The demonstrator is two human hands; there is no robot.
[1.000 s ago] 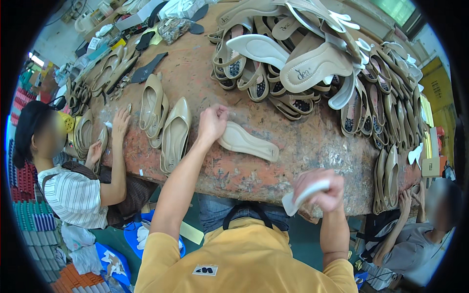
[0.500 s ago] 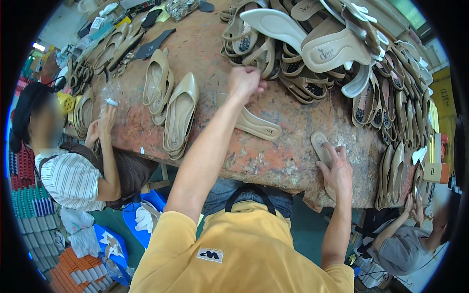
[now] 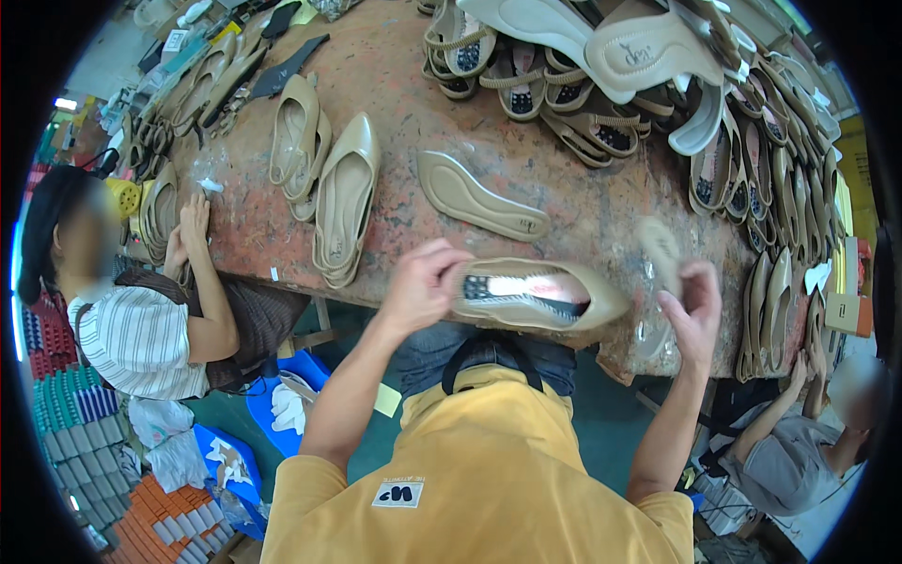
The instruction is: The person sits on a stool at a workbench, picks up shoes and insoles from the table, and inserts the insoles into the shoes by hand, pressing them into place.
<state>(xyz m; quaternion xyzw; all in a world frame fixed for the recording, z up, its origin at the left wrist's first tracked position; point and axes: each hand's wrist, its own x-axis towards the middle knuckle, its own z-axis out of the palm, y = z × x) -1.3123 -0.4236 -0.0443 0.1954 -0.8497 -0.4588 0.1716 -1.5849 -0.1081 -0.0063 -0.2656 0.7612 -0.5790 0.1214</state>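
Beige flat shoe (image 3: 531,293) sits in my left hand (image 3: 418,287), low in the middle of the frame, just off the near edge of the counter (image 3: 413,103). My left grip is closed around its heel end, fingers curled over the rim, and the opening faces up so the dark studded lining and pale insole show. My right hand (image 3: 691,305), right of centre, pinches a blurred tan insole piece (image 3: 660,254) between thumb and fingertips; that grip is nearly closed, with the piece standing upright just past the shoe's toe.

As I judge it, the risk is in the hold: I have the shoe by one end only, over the gap between counter and my lap, so a loose pinch could let it tip and fall to the floor. The insole piece is thin and held at its edge, so it could bend or slip.

Counting what I can: one shoe in hand, one piece in my right hand, one loose sole (image 3: 479,195) lying flat on the counter above my hands, and two small stacks of beige flats (image 3: 343,202) at centre left. The heap of strapped sandals (image 3: 601,122) along the top and right is too tangled to count. Two other people sit at the left and right edges.
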